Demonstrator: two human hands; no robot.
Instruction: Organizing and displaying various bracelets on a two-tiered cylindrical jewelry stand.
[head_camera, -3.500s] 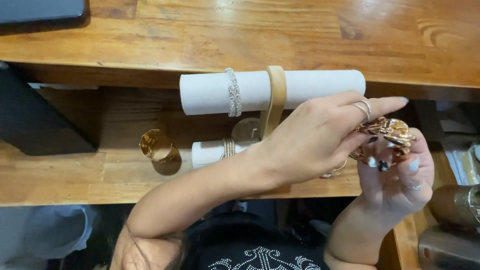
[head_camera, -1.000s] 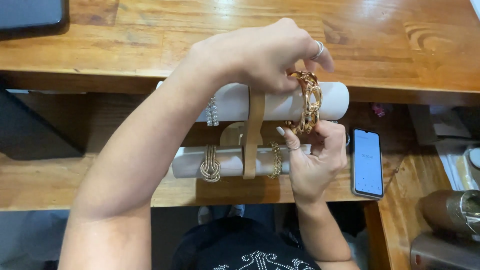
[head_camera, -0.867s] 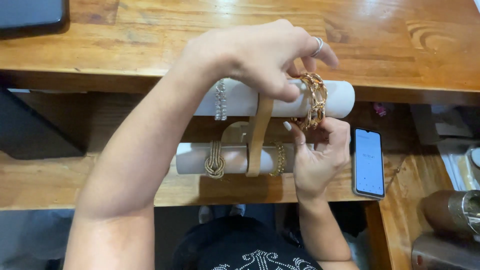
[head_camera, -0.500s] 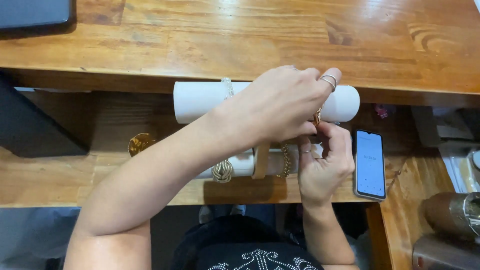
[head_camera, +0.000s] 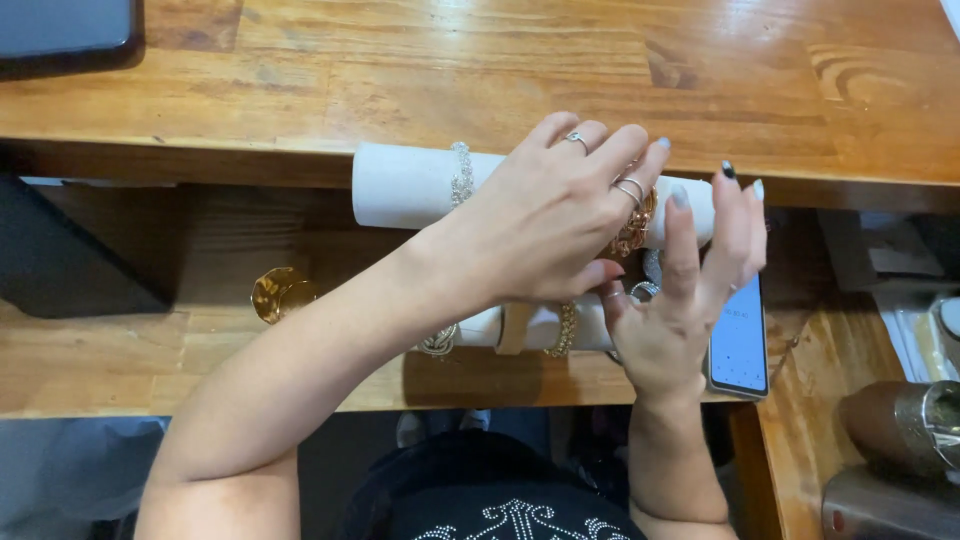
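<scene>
Landmark for all places: upper white roll, lying crosswise just below the front edge of the wooden table.

Left hand: reaches across from the left arm and lies over the right half of the upper white roll. Fingers spread flat, not curled shut; rings on two fingers. Fingertips rest on or just above the gold chain bracelet, which sits around the roll near its right end. Whether the fingers pinch the bracelet cannot be told; the hand covers most of it.

Right hand: below and right of the roll's right end, palm toward the roll, fingers straight and pointing up, apart. Fingertips reach the roll's right end. Nothing clamped in it that shows.

Silver bracelet: around the upper white roll, left of the left hand, clear of it.

Lower white roll: directly below the upper one, mostly hidden by the left wrist. A tan strap and a gold bracelet wrap it; a knotted gold piece is at its left end.

Phone: screen lit, below and right of the upper roll, partly behind the right hand.

Gold cuff: on the lower wooden shelf, below and left of the upper roll, well apart from both hands.
</scene>
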